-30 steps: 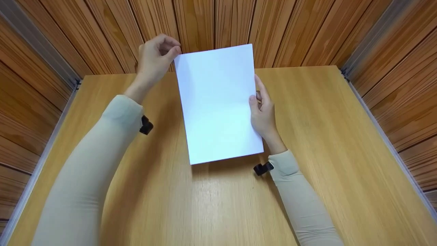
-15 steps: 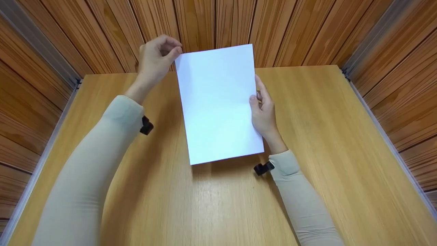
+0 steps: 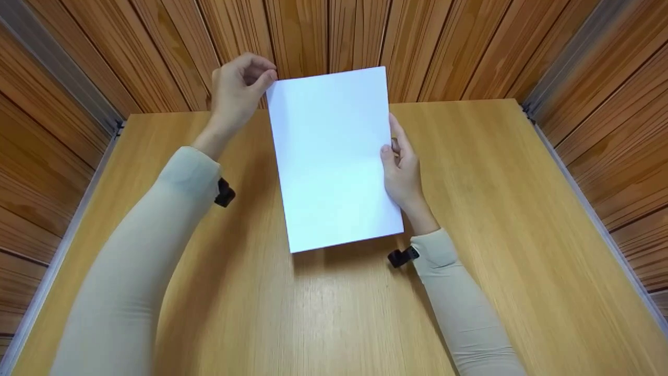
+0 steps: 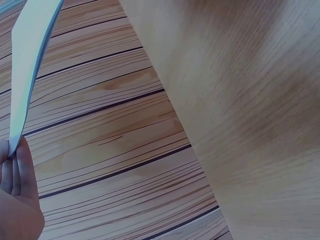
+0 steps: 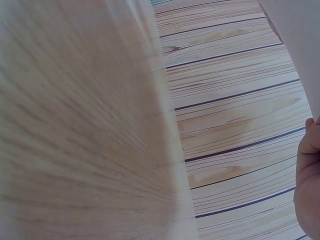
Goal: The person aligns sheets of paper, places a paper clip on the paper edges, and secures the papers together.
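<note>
Blank white paper (image 3: 334,162) is held up above the table, tilted slightly, its front facing the head camera. Whether it is one sheet or a thin stack I cannot tell. At its upper left corner, my left hand (image 3: 237,86) pinches it between thumb and fingers. My right hand (image 3: 404,175) grips the right edge, thumb on the front and the other fingers partly hidden behind. The left wrist view shows the paper (image 4: 30,65) from the side, with the left hand (image 4: 20,195) at its lower end. Part of the right hand (image 5: 309,180) appears in the right wrist view.
Below the paper lies a light wooden table (image 3: 334,313), with shadows of the arms and paper on it. Wood-panelled walls (image 3: 454,47) stand at the back and both sides. A small black wrist camera (image 3: 224,192) sits at the left cuff, another black camera (image 3: 403,257) at the right.
</note>
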`<state>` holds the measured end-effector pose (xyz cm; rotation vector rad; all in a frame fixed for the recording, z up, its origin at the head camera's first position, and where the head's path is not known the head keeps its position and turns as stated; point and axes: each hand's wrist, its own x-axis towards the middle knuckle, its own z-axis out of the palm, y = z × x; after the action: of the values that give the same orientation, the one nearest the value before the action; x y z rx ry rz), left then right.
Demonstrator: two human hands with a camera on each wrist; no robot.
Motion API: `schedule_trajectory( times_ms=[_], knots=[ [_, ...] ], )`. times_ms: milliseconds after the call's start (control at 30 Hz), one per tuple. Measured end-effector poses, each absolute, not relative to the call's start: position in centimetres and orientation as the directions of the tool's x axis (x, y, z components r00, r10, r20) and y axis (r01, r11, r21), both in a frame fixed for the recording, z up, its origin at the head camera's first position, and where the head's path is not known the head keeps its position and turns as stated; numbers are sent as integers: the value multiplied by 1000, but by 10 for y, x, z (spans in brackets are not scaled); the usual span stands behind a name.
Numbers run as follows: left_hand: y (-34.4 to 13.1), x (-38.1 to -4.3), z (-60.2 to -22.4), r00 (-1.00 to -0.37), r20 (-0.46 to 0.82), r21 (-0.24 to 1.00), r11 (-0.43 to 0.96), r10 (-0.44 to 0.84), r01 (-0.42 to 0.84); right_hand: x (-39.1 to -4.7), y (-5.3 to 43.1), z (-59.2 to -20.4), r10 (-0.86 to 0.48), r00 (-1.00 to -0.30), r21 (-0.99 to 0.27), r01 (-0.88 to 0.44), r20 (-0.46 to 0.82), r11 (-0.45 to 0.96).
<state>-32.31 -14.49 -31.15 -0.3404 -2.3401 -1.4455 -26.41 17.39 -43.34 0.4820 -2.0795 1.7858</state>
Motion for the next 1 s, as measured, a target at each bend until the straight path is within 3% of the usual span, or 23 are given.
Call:
schedule_trajectory(
  times_ms=[467, 1000],
  knots=[
    [-145, -323, -312, -934, 353, 876, 369, -50, 312, -265, 174, -434, -36, -876, -863, -481, 482, 151],
    [-145, -324, -316, -903, 428, 827, 418, -36, 375, -264, 175, -431, -46, -903, -899, -430, 428, 85]
  ],
)
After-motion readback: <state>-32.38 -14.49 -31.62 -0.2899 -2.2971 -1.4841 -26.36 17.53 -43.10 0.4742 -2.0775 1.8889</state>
